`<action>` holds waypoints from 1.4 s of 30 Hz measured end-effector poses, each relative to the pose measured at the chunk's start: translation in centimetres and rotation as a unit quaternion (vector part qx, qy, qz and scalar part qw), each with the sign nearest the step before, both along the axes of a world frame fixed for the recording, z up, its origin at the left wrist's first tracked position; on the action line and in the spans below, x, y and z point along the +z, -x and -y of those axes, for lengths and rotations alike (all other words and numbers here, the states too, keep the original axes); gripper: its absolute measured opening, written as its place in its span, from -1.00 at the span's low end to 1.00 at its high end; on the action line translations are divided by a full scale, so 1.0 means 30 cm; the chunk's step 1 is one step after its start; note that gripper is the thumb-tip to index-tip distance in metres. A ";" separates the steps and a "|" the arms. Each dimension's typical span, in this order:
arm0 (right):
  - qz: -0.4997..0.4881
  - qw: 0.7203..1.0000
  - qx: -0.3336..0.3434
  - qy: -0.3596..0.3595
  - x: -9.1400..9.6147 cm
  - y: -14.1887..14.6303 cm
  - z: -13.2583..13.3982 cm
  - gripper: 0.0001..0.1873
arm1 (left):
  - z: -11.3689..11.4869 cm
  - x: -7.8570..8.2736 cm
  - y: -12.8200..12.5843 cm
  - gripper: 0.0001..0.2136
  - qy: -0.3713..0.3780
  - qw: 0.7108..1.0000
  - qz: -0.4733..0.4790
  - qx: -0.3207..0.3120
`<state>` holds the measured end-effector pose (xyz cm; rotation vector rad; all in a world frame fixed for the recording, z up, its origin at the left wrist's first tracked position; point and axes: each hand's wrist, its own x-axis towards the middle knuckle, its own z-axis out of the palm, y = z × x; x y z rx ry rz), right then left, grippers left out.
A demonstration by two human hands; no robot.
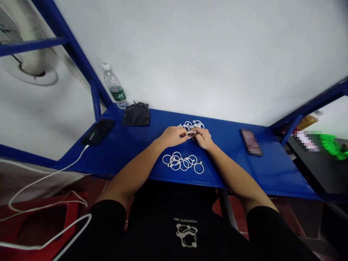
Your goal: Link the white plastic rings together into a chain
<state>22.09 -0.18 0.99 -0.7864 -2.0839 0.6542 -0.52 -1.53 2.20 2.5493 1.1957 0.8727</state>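
- Head view: the left hand (174, 136) and the right hand (203, 138) meet over the blue worktop (130, 145), with 1 white ring (191, 133) between them.
- Head view: the left hand's grip is closed, fingertips pinched on the left side of that ring.
- Head view: the right hand's grip is closed too, thumb and finger on the ring's other side; how much of the ring lies inside the fingers cannot be told.
- Head view: 2 groups of similar rings lie on the worktop: the far group (187, 124) just behind the hands and partly hidden by them, the near group (175, 162) between the forearms, its rings overlapping.
- Head view: to the left stand a clear bottle (117, 92) with a green label and, just beside it, a crumpled black packet (136, 115); nearer lies a black device (98, 132) with a white cable (77, 158) at its end.
- Head view: a blurred phone-like object (251, 142) lies to the right.
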 end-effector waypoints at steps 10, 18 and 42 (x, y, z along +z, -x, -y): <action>0.060 0.996 -0.032 -0.063 -0.017 -0.007 -0.008 -0.59 | -0.010 0.000 0.009 -0.83 0.062 0.998 -0.032 0.001; 0.072 0.992 -0.037 -0.097 -0.018 0.001 -0.007 -0.60 | -0.011 0.005 0.014 -0.80 0.102 0.994 -0.037 -0.002; 0.103 0.984 -0.045 -0.137 -0.012 0.001 -0.017 -0.70 | -0.016 0.049 0.106 -0.70 0.321 0.934 -0.097 -0.123</action>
